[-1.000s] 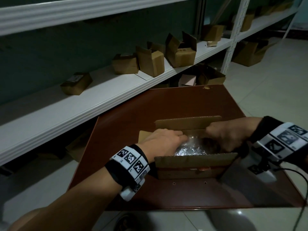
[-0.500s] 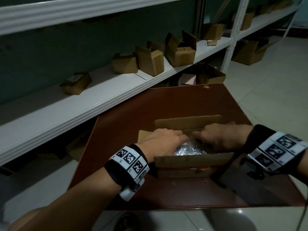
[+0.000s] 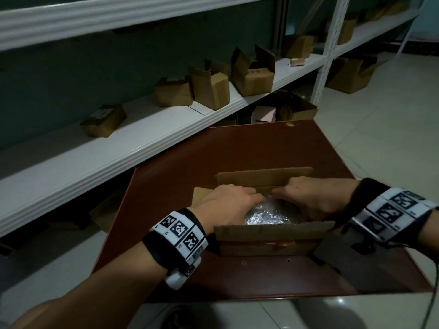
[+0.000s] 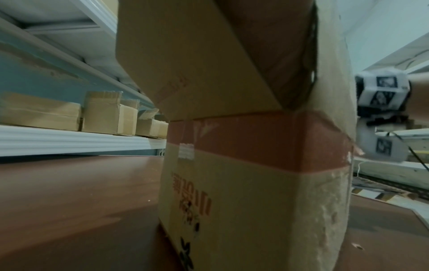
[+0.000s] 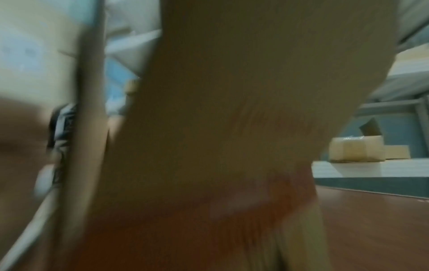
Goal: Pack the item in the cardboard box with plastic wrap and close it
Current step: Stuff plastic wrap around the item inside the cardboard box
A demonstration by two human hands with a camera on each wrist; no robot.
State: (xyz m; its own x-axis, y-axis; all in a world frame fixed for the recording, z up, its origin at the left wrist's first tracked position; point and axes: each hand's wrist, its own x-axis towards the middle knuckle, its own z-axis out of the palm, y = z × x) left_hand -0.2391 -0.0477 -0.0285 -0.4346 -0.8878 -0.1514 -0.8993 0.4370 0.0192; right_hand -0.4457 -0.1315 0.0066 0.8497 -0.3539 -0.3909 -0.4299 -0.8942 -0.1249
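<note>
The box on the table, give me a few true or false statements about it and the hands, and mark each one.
1. The box stands on a reddish-brown table. True.
2. The box's flaps are folded shut. False: the top is open, with the far flap upright and the near flap raised.
3. Shiny plastic wrap shows inside the box. True.
4. The left hand rests on the shelf. False: it reaches into the box over the left side.
5. The right hand is at the box's opening. True.
6. The shelf holds no boxes. False: several cardboard boxes sit on it.
</note>
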